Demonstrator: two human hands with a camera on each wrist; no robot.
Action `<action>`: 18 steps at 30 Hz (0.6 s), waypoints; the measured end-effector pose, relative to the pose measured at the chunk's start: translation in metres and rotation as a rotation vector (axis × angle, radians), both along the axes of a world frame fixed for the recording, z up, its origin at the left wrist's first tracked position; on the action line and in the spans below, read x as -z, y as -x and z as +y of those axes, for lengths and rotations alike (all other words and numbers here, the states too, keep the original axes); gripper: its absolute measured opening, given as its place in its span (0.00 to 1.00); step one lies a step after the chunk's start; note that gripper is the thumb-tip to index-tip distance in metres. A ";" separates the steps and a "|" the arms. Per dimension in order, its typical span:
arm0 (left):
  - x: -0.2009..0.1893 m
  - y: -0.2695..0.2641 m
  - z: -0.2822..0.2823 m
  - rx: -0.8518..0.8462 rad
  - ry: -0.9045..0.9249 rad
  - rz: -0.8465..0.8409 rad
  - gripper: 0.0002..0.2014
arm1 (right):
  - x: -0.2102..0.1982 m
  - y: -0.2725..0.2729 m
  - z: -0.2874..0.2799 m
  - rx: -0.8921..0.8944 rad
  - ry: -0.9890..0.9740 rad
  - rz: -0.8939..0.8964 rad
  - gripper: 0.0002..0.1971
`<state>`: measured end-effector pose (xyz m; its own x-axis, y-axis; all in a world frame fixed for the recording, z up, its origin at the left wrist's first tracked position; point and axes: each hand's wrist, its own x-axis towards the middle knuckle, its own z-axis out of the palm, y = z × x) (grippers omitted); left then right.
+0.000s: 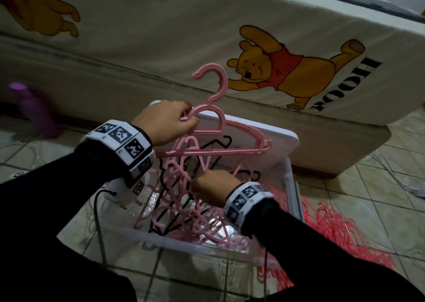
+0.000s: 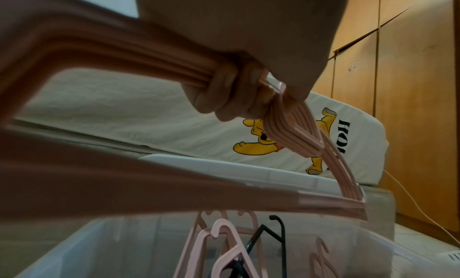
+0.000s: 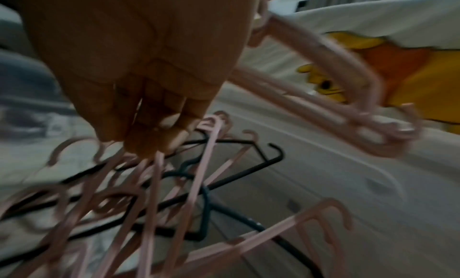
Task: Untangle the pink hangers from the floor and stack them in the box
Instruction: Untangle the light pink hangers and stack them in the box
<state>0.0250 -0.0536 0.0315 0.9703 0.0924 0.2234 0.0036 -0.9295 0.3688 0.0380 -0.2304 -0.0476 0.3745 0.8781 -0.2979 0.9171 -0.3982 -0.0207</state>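
My left hand (image 1: 184, 120) grips a neat bundle of pink hangers (image 1: 230, 147) by the shoulder just below their hooks and holds it above the clear plastic box (image 1: 161, 239). In the left wrist view its fingers (image 2: 231, 91) curl round the stacked bars. A loose tangle of pink hangers (image 1: 184, 209) and black hangers (image 1: 220, 140) lies inside the box. My right hand (image 1: 197, 186) reaches down into that tangle. In the blurred right wrist view its bunched fingertips (image 3: 149, 140) pinch a pink hanger (image 3: 159, 184).
The box's white lid (image 1: 280, 145) leans at its far side against a mattress with a bear-print sheet (image 1: 276, 71). A heap of brighter pink hangers (image 1: 333, 228) lies on the tiled floor to the right. A purple bottle (image 1: 36, 113) stands at the left. Wooden wardrobe doors (image 2: 410, 85) rise behind.
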 end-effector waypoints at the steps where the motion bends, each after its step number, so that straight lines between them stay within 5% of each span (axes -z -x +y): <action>1: 0.000 0.000 -0.001 -0.008 -0.022 -0.008 0.11 | 0.011 0.006 0.006 -0.064 0.037 -0.007 0.13; 7: 0.001 -0.001 -0.004 -0.021 -0.043 -0.012 0.14 | 0.048 0.026 0.027 -0.339 0.146 -0.106 0.17; 18: 0.005 -0.004 -0.001 0.010 -0.057 0.055 0.10 | 0.067 0.026 0.042 -0.412 0.236 -0.167 0.20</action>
